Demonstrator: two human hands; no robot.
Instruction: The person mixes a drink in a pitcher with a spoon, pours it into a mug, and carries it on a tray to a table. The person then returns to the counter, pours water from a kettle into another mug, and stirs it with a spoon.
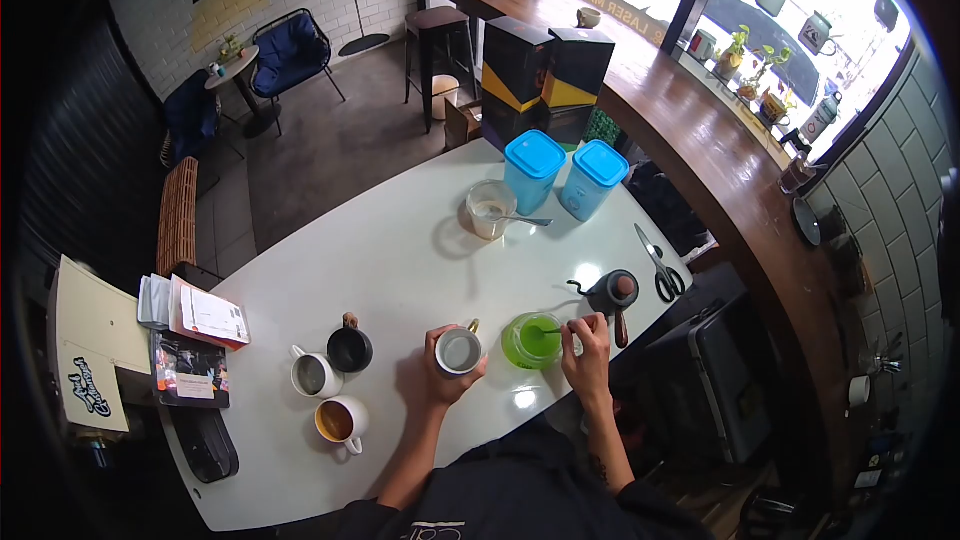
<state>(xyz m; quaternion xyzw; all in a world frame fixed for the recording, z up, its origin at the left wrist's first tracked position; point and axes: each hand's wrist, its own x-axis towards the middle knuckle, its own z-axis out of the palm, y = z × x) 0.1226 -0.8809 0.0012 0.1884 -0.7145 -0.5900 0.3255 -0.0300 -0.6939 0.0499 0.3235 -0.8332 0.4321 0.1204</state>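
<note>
In the head view, my left hand [442,386] is wrapped around a pale mug [459,351] with a gold handle. The mug stands upright, its light inside facing up. To its right is a clear jar [516,358] with bright green contents. My right hand [588,360] pinches the thin handle of a spoon [552,331], whose other end dips into the green. Just beyond that hand sits a dark gooseneck kettle [612,292] with a wooden handle. Left of the pale mug stand a black cup [350,349], a white mug [316,375] and another white mug with an orange-brown inside [341,421].
On the white table [350,260] are a clear tub [491,208] with a spoon across it, two blue-lidded containers [534,165], scissors [660,268] and dark boxes [515,80]. Papers [208,312] and a black case [204,445] lie left. A wooden counter [690,130] curves along the right.
</note>
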